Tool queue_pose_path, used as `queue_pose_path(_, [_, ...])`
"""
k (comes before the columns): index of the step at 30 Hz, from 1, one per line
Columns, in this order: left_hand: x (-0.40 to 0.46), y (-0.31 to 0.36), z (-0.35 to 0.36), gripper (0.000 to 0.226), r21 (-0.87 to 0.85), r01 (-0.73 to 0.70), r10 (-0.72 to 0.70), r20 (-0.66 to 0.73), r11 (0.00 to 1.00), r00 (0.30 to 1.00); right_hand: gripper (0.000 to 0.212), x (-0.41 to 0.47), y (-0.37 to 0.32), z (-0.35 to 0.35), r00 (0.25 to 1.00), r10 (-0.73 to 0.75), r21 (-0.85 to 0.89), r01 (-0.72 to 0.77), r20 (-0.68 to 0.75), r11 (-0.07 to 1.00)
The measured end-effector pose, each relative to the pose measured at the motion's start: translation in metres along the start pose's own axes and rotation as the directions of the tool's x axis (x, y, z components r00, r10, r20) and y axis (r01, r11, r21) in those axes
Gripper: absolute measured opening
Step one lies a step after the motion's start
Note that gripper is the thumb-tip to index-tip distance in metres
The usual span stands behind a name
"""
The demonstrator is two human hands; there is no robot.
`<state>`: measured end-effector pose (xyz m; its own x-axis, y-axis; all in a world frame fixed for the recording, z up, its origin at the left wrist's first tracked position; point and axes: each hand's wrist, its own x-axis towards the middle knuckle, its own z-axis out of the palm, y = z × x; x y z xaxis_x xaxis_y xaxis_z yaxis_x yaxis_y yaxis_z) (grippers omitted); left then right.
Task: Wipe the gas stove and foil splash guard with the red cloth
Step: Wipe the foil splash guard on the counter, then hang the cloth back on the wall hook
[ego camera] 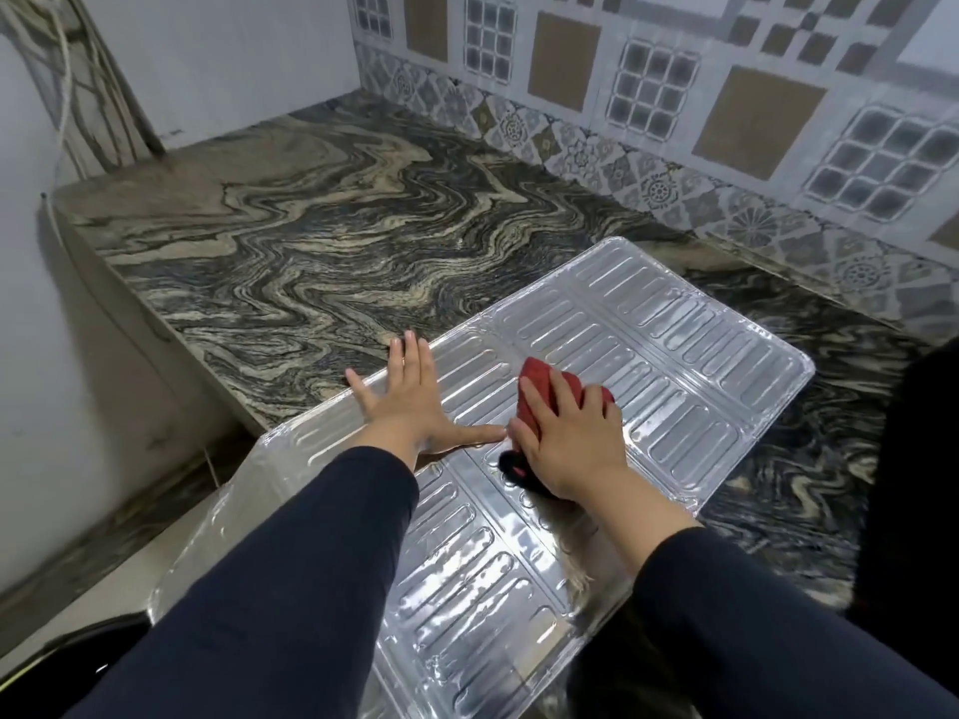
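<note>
The silver foil splash guard point(648, 355) lies flat on the marble counter, its embossed panels facing up. My left hand point(415, 402) presses flat on the guard's left edge, fingers spread and straight. My right hand point(565, 438) grips the bunched red cloth point(545, 378) and holds it down on the middle of the foil. Part of the cloth is hidden under my palm. The gas stove is not clearly visible; a dark shape point(923, 459) sits at the right edge.
The dark swirled marble counter point(337, 241) stretches back to a patterned tile wall point(674, 96). A white wall with cables point(67, 96) stands on the left. The counter's left edge drops off near the foil's corner.
</note>
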<state>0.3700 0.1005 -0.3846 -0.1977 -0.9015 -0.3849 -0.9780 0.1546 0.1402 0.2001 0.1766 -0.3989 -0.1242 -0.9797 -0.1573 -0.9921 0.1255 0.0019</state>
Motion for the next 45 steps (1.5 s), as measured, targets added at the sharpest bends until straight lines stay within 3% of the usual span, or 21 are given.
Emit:
queue_pose_path(2, [-0.003,0.000,0.000,0.156,0.015,-0.018,0.019,-0.034,1.000,0.999,0.056,0.001,0.004,-0.019,0.998,0.050,-0.034,-0.051,-0.025,0.998])
queue_pose_path(4, [-0.005,0.004,0.005,0.140,0.038,-0.108,0.113,-0.168,0.993,0.979,0.046,0.007,0.017,-0.037,0.994,0.096,0.016,-0.096,-0.055,0.995])
queue_pose_path(7, [-0.021,0.020,0.013,0.081,-0.057,-0.321,0.282,-0.351,0.945,0.893,0.048,0.011,0.033,-0.044,0.995,-0.081,0.191,0.068,0.059,0.979])
queue_pose_path(9, [-0.036,0.032,0.021,0.055,-0.115,-0.365,0.293,-0.402,0.924,0.868,0.053,0.010,0.034,-0.042,0.971,-0.207,0.224,0.177,0.119,0.958])
queue_pose_path(14, [-0.064,0.051,0.037,0.053,-0.048,-0.275,0.235,-0.393,0.960,0.889,0.018,0.014,0.040,-0.040,0.948,-0.307,0.119,0.315,-0.080,0.942])
queue_pose_path(18, [-0.069,0.060,0.028,0.024,-0.219,-0.328,0.210,-0.431,0.919,0.877,0.010,0.008,0.054,-0.061,0.956,-0.246,0.268,0.282,-0.159,0.921])
queue_pose_path(20, [-0.068,0.068,0.007,0.023,-0.396,-0.386,0.217,-0.407,0.833,0.887,0.015,0.005,0.069,-0.085,0.967,-0.190,0.410,0.246,-0.172,0.878])
queue_pose_path(23, [-0.066,0.091,-0.043,0.029,-0.621,-0.511,0.259,-0.453,0.594,0.853,0.023,-0.005,0.092,-0.137,0.981,-0.106,0.740,0.194,-0.165,0.644])
queue_pose_path(29, [-0.053,0.173,-0.163,0.031,-0.507,-0.758,0.399,-0.648,0.410,0.649,0.016,-0.020,0.152,-0.251,0.886,0.098,0.786,0.345,-0.453,0.512])
queue_pose_path(34, [-0.050,0.248,-0.253,0.027,-0.383,-0.867,0.465,-0.734,0.320,0.496,0.024,-0.020,0.208,-0.331,0.787,0.181,0.720,0.410,-0.589,0.561])
queue_pose_path(37, [-0.041,0.294,-0.296,0.029,-0.352,-0.901,0.463,-0.774,0.255,0.433,0.024,-0.009,0.245,-0.373,0.714,0.217,0.628,0.379,-0.666,0.680])
queue_pose_path(40, [-0.023,0.335,-0.331,0.027,-0.248,-0.927,0.484,-0.798,0.281,0.360,0.021,0.010,0.277,-0.407,0.636,0.256,0.513,0.258,-0.728,0.819])
queue_pose_path(45, [0.018,0.389,-0.372,0.023,-0.112,-0.947,0.435,-0.867,0.302,0.241,0.017,0.055,0.311,-0.448,0.438,0.296,0.402,0.172,-0.849,0.900])
